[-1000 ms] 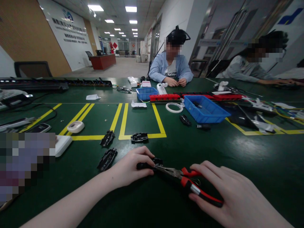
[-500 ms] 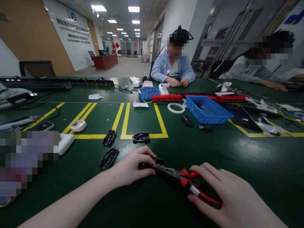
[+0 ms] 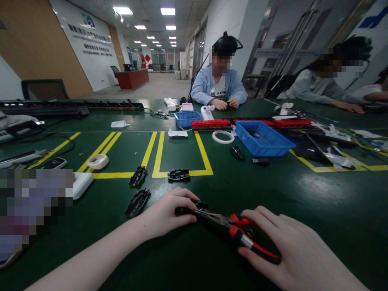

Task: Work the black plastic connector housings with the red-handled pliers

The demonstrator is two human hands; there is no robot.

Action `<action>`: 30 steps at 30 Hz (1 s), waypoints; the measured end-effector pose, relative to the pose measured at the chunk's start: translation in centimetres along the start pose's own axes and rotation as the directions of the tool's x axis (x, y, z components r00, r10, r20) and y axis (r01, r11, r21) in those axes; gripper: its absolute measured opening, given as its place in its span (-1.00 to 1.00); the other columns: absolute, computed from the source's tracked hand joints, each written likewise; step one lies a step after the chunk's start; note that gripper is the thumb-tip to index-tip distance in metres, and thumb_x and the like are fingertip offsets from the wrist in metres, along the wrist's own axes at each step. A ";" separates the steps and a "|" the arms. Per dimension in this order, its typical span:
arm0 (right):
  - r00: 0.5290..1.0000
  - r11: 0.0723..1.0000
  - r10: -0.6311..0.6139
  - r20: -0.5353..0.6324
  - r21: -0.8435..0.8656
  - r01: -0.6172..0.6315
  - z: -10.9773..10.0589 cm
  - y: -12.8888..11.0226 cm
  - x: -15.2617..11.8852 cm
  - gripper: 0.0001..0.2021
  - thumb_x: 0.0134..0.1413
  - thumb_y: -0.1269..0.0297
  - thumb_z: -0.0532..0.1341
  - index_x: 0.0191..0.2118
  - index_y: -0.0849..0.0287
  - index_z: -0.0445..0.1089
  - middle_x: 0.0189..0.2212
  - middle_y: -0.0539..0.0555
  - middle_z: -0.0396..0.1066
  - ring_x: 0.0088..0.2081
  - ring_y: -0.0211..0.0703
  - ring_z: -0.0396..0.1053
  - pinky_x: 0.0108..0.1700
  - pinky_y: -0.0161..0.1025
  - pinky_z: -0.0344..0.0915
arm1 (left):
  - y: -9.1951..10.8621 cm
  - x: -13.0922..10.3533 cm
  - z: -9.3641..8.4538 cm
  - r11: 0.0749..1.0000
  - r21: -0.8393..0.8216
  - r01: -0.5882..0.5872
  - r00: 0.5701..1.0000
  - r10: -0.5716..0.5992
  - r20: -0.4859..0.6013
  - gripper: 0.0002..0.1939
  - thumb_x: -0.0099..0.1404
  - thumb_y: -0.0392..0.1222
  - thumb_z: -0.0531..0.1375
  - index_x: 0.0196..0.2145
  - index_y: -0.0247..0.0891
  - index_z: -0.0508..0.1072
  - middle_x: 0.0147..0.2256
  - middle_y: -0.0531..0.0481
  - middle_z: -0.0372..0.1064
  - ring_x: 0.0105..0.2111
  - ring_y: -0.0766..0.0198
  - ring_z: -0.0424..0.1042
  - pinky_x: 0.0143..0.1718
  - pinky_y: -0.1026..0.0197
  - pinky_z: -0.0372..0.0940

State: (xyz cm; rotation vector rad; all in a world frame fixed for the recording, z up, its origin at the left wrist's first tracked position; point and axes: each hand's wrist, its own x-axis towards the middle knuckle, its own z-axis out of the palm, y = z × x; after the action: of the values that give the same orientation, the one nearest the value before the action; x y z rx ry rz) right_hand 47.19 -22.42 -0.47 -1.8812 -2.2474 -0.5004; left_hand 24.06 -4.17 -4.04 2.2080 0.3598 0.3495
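Note:
Between the thumb and fingers of my left hand (image 3: pixel 174 208) is a small black plastic part (image 3: pixel 182 210), partly covered by the fingers. My right hand (image 3: pixel 285 238) grips the red and black handles of needle-nose pliers (image 3: pixel 242 238). Their long jaws point left and reach the black part at my left fingertips; whether they pinch it I cannot tell. Just behind the jaws lies another dark piece (image 3: pixel 202 205), mostly hidden. Left of my hand rest black plastic housings, one nearer (image 3: pixel 138 203), one farther (image 3: pixel 138 176), and a third (image 3: pixel 178 175) on the yellow tape.
A blue bin (image 3: pixel 263 141) stands right of centre beside a white tape roll (image 3: pixel 223 137). Black pieces (image 3: pixel 237 152) lie before it. A smaller blue bin (image 3: pixel 188 119) and red strips (image 3: pixel 211 124) are farther back. A person (image 3: pixel 218 85) sits opposite; others are at the right.
The view has shifted very slightly. My hands, the pliers and the black part keep nearly the same positions.

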 end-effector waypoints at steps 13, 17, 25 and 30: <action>1.000 0.999 -0.024 0.012 -0.037 0.025 -0.2 0.4 -0.2 -0.49 -0.03 -0.09 0.27 -0.06 0.18 0.49 -0.18 0.25 0.56 -0.34 0.04 0.57 -0.40 -0.10 0.55 | -0.3 0.0 0.2 1.000 0.023 -0.012 1.000 0.012 -0.006 -0.88 0.29 -0.23 0.30 -0.20 -0.19 0.57 0.00 -0.04 0.41 -0.01 0.14 0.38 0.04 0.03 0.28; 0.999 0.999 -0.033 0.002 -0.029 0.033 -0.2 0.2 0.0 -0.49 -0.04 -0.08 0.28 -0.06 0.19 0.49 -0.20 0.23 0.56 -0.34 0.05 0.57 -0.40 -0.12 0.55 | -0.3 0.0 0.2 1.000 0.025 -0.013 1.000 0.013 -0.010 -0.88 0.27 -0.25 0.31 -0.21 -0.19 0.58 -0.02 -0.04 0.43 -0.02 0.14 0.39 0.03 0.03 0.28; 1.000 1.000 -0.003 -0.001 0.017 0.003 0.4 0.0 -0.1 -0.52 -0.05 -0.04 0.30 -0.06 0.16 0.48 -0.20 0.21 0.56 -0.35 0.03 0.56 -0.41 -0.13 0.53 | -0.2 0.0 0.2 1.000 0.020 -0.019 1.000 0.019 -0.019 -0.88 0.26 -0.26 0.32 -0.21 -0.20 0.59 -0.02 -0.02 0.44 -0.03 0.16 0.40 0.03 0.05 0.28; 1.000 0.997 0.014 0.019 0.070 -0.015 0.6 0.1 -0.3 -0.50 -0.08 0.00 0.34 -0.02 0.13 0.43 -0.17 0.15 0.54 -0.27 0.03 0.55 -0.33 -0.12 0.53 | -0.2 0.0 0.2 1.000 0.015 -0.015 0.999 0.015 -0.030 -0.87 0.26 -0.25 0.32 -0.21 -0.19 0.59 -0.03 -0.03 0.44 -0.03 0.15 0.40 0.04 0.05 0.28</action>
State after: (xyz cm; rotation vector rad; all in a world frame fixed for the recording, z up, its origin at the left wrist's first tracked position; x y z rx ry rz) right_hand 47.40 -22.43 -1.14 -1.8742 -2.2309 -0.3977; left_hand 24.08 -4.23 -4.35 2.2230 0.3639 0.3902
